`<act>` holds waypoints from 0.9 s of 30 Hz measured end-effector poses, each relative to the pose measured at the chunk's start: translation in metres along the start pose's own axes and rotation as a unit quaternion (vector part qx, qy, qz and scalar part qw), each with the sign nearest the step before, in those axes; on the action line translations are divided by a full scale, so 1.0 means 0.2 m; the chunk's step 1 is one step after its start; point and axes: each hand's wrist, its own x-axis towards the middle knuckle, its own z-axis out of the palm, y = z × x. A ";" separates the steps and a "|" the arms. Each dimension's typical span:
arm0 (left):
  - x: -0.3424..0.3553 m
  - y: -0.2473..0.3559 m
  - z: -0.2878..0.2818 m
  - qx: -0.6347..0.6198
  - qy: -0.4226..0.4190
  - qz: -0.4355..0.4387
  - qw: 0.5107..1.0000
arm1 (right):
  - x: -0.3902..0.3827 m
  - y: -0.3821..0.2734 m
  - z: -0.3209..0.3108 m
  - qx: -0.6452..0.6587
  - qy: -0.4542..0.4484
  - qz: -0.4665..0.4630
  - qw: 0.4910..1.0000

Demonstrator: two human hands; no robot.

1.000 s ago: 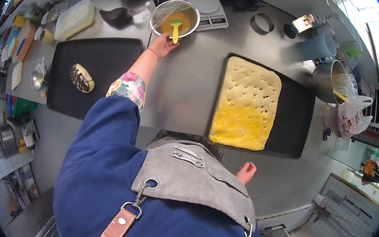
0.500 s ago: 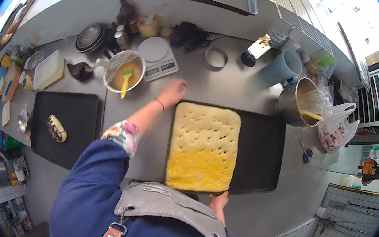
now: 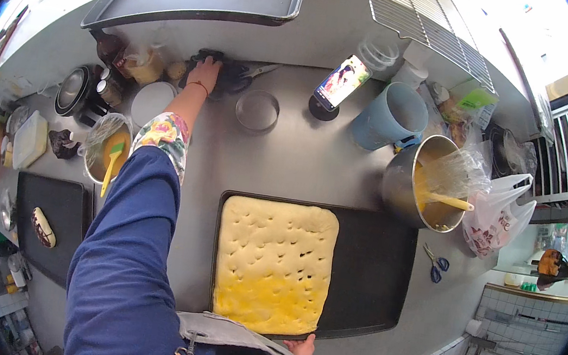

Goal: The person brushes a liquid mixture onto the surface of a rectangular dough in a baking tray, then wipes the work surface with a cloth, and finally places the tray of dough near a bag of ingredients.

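At the back of the steel counter, my left hand (image 3: pixel 204 73) has its fingers closed on a crumpled dark cloth (image 3: pixel 233 80), my arm stretched out across the counter. My right hand (image 3: pixel 302 349) grips the near rim of a black baking tray (image 3: pixel 374 281). On the left part of that tray lies a rectangular slab of dimpled dough (image 3: pixel 274 254), with yellow egg wash on its nearer half. A white bowl (image 3: pixel 94 175) to the left holds yellow liquid and a pastry brush (image 3: pixel 113 156) with green bristles; my sleeve covers part of it.
A metal ring (image 3: pixel 257 111), a phone on a stand (image 3: pixel 341 82), a blue jug (image 3: pixel 390 119) and a steel pot (image 3: pixel 404 178) stand toward the back and right. Scissors (image 3: pixel 436 264) lie right of the tray. Another black tray (image 3: pixel 48 248) on the left holds one striped bun (image 3: pixel 44 227).
My left hand has moved from beside the dough slab to the dark cloth at the back. My right hand stays at the tray's near edge. The view has shifted forward.
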 end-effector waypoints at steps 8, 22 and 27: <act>-0.06 -0.17 -0.41 -0.163 0.108 0.008 0.981 | -0.03 -0.13 -0.16 -0.284 -0.150 0.055 0.945; -1.67 -0.27 -1.05 -0.872 -0.215 -0.059 0.436 | -0.99 -0.20 1.32 -0.242 -0.509 -0.343 0.752; -2.41 -0.36 -1.03 -0.878 -0.188 -0.145 0.415 | -1.17 0.18 1.33 -0.371 -0.453 -0.447 0.676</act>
